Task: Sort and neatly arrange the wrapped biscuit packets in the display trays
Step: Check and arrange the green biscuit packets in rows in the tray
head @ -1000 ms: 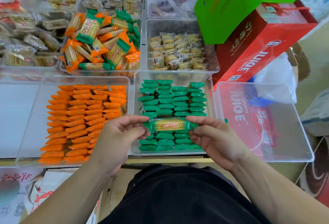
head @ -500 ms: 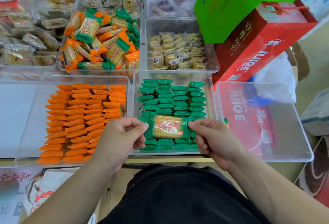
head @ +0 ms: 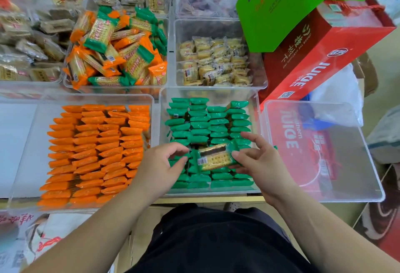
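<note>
A: Head view: a green packet (head: 213, 159) hangs over the near half of the green tray (head: 258, 121), toward its six o'clock edge. The barcode side is up and biscuit shows through the clear film.

B: Who has it?

A: The right hand (head: 259, 162). Its thumb presses the packet's three o'clock end against fingers tucked beneath, a pinch; the remaining fingers (head: 254, 141) fan out above. The left hand (head: 158, 166) sits at the packet's nine o'clock end, its fingers curled toward the thumb. Whether they nip the crimped wrapper or only hover beside it cannot be told.

B: How will it handle?

A: Light, by the look of it. The film is probably slick, and the biscuit inside stiff but brittle, so a squeeze on the middle risks a break. The flat crimped ends are likely the safest hold. Set on edge, it should slot into a row like its neighbours.

B: And what is out of sight?

A: Any gap meant for it lies under the packet and both hands, and the tray floor is buried beneath the standing rows. At nine o'clock the orange tray (head: 152, 108) loses its near corner behind the left forearm. The mixed heap (head: 116, 51) at eleven o'clock hides whatever lies below its top layer. The far trays at twelve o'clock are blurred and cut off by the frame. Print on the wrappers is too small to read.
</note>
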The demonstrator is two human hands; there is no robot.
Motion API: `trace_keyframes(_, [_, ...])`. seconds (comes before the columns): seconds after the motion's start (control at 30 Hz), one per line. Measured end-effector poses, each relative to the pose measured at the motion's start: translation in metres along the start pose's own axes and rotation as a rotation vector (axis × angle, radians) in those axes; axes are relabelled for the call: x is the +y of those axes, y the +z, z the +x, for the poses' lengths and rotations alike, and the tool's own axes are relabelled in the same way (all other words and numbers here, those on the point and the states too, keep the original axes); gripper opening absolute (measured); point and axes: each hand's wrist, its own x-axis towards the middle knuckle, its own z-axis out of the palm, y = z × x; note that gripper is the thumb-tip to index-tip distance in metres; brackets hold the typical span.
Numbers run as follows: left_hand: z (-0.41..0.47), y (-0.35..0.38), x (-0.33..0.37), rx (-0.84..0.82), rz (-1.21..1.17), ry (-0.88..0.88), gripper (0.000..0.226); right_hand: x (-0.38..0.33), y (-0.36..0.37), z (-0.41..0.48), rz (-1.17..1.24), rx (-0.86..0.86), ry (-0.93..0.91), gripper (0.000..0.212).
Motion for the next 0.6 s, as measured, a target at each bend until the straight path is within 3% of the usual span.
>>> trace_keyframes(0.1, [0.026, 0.010, -0.011, 0.095, 0.179, 0.042, 0.020, 0.008, -0.003, 0.017, -0.185, 0.098, -0.083, 0.039])
trace_keyframes(0.23, [0.066, 0.027, -0.018, 0.040, 0.432, 0.087, 0.033, 0.011, -0.007, 0.029, -0.482, 0.130, -0.290, 0.031])
trace_keyframes(0.43, [0.091, 0.050, -0.015, -0.109, 0.672, 0.081, 0.027, 0.022, -0.005, 0.037, -0.695, 0.047, -0.622, 0.030])
trace_keyframes(0.6, [0.099, 0.056, -0.025, -0.089, 0.743, 0.110, 0.017, 0.031, -0.002, 0.040, -0.816, -0.087, -0.784, 0.031])
